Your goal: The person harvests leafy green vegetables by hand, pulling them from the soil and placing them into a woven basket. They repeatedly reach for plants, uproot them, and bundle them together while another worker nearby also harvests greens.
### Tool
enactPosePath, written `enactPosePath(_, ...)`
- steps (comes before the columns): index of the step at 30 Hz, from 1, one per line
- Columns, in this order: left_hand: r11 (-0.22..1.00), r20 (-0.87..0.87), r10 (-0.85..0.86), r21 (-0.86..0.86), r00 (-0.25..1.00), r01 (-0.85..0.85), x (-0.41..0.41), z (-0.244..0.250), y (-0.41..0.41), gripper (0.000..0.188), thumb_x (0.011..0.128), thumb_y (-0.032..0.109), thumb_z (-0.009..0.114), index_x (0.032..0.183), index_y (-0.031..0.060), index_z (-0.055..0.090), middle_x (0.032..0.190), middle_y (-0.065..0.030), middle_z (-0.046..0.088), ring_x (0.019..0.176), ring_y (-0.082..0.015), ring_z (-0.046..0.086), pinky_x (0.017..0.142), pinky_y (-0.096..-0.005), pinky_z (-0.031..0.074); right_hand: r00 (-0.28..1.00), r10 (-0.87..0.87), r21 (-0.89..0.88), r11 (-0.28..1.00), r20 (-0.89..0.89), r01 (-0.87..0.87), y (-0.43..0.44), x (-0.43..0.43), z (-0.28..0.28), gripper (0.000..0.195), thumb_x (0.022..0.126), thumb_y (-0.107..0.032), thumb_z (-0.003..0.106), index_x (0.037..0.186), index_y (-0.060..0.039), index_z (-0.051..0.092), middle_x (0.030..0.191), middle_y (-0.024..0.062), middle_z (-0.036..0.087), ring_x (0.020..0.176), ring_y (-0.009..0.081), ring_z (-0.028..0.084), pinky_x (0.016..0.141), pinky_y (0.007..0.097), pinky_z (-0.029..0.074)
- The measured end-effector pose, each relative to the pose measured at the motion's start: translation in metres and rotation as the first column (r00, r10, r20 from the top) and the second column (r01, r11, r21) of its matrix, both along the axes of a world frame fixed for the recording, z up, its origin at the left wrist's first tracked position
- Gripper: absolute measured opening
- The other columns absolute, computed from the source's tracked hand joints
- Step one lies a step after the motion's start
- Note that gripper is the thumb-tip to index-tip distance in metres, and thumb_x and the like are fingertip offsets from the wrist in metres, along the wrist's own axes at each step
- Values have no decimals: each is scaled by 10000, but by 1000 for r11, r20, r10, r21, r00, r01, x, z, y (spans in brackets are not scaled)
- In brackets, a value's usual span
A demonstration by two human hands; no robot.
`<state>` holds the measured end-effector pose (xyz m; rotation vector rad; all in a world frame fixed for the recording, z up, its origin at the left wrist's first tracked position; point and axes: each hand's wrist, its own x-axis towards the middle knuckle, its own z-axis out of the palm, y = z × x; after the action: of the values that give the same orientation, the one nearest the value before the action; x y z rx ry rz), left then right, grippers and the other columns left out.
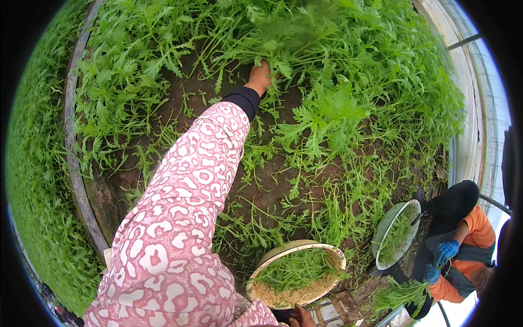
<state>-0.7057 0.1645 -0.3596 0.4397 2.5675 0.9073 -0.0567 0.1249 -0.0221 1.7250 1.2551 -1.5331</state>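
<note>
My left hand reaches forward at the top centre into tall leafy green plants; its fingers are hidden by leaves, so its grip cannot be told. My right hand is at the bottom edge, beside the near rim of a cream enamel basin, and is partly cut off by the picture's edge. Cut greens lie in this basin, which looks tilted. Brown soil with low, sparse stems lies between my left hand and the basin.
A co-worker in blue gloves holds greens at the right, beside a pale green basin of greens. A narrow grey border curves along the left, with more plants beyond. A worn block lies near my right hand; plastic sheeting stands at the right.
</note>
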Motion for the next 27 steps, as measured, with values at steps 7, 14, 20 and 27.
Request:
enactPosePath(7, 631, 248, -141, 768, 958, -106, 14, 8, -23, 201, 799, 217, 651, 870, 30, 638, 705, -19, 579, 580, -108, 478, 512, -287, 362, 504, 858, 270, 511, -103, -816, 40, -58, -17, 494, 843, -37, 596, 1312, -64, 446, 1213, 203, 544, 1073, 360, 555, 861, 371, 467)
enactPosePath(14, 647, 381, -331, 757, 863, -86, 66, 87, -67, 384, 793, 273, 687, 1118, 72, 648, 955, 22, 653, 721, -61, 506, 568, -226, 339, -279, 947, 860, -270, 157, -434, 91, -333, -112, 485, 748, -20, 564, 1217, -138, 524, 1364, 112, 429, 1021, 276, 552, 818, 362, 500)
enactPosePath(20, 681, 474, -327, 718, 817, -144, 83, 89, -82, 333, 798, 262, 686, 1074, 90, 610, 1036, 28, 649, 759, -35, 516, 526, -239, 299, 313, 939, 969, -70, 145, -238, 182, -440, -110, 821, 769, -81, 653, 1445, -114, 188, 1472, 274, 138, 1352, 425, 208, 1078, 420, 297)
enactPosePath(27, 659, 130, -167, 752, 977, 13, 101, 23, -3, 400, 820, 91, 636, 1204, 55, 530, 991, -74, 645, 956, -182, 593, 839, -316, 461, 297, 938, 912, -44, 179, -408, 218, -397, -84, 672, 782, -54, 593, 1398, -108, 329, 1458, 172, 276, 1305, 343, 338, 1050, 390, 338)
